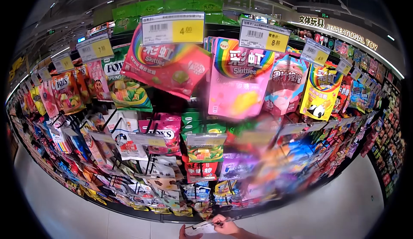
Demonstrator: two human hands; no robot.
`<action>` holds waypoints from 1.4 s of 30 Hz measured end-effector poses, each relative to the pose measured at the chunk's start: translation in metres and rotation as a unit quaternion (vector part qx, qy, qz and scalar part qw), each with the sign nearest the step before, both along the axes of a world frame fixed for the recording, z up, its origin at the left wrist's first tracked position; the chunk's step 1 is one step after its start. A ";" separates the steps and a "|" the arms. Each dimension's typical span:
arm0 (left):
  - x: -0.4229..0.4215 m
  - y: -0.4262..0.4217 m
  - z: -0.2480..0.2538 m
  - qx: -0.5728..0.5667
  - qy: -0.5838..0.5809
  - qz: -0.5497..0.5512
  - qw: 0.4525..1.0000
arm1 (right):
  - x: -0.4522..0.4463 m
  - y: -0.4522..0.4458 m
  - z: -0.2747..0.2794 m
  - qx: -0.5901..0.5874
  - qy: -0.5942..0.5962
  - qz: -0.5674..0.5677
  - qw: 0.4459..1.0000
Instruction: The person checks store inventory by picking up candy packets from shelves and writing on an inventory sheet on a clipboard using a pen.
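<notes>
At the bottom edge, my left hand [188, 234] is partly cut off by the frame, its fingers around the near end of a flat white pad [205, 229] with a dark edge. My right hand [226, 226] is over the pad's other end, fingers closed on a thin pen-like object that is too small to make out well. Beyond both hands hangs a rack of candy bags, among them a tilted red Skittles bag [167, 65], a pink Skittles bag [238, 84] and a yellow bag [320, 90].
Price tags stick out from the hooks, one reading 4.00 [173, 28]. Lower rows hold Fox's bags [165, 133] and other sweets; the lower right ones are blurred. Pale floor [340, 204] runs along the rack's foot. More racks [391, 127] stand at the right.
</notes>
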State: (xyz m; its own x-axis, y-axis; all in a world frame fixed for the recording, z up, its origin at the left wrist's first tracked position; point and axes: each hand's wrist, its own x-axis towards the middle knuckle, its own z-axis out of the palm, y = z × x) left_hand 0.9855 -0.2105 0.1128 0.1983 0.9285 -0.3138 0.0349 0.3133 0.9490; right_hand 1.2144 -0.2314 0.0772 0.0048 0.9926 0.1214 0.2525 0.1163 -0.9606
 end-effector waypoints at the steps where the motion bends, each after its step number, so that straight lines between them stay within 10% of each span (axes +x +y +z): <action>1: 0.000 -0.001 0.002 0.006 -0.060 0.018 0.998 | -0.006 0.000 0.002 0.002 -0.002 -0.001 1.000; 9: -0.013 0.015 0.031 0.075 0.044 0.001 0.996 | -0.026 -0.007 -0.036 0.005 -0.096 -0.052 0.994; 12: -0.016 0.023 0.022 0.082 0.071 -0.016 0.994 | -0.025 -0.008 0.048 0.000 -0.103 -0.042 0.994; 15: -0.026 0.032 0.037 0.093 0.145 -0.021 0.985 | -0.016 -0.008 0.067 0.008 0.270 0.026 0.962; 20: -0.043 0.036 0.032 0.179 0.268 0.029 0.946 | 0.001 -0.013 0.065 -0.037 0.119 -0.047 0.991; 42: -0.020 0.030 0.084 0.113 -0.010 0.104 0.988 | 0.020 0.001 0.060 0.021 -0.003 -0.078 0.997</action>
State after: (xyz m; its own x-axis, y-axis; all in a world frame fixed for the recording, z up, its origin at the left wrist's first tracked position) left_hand 0.9660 -0.1804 0.1968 0.0002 0.9959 -0.0908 -0.0268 0.0908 0.9955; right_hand 1.2344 -0.2303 0.1376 0.1581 0.9738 0.1635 0.2760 0.1154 -0.9542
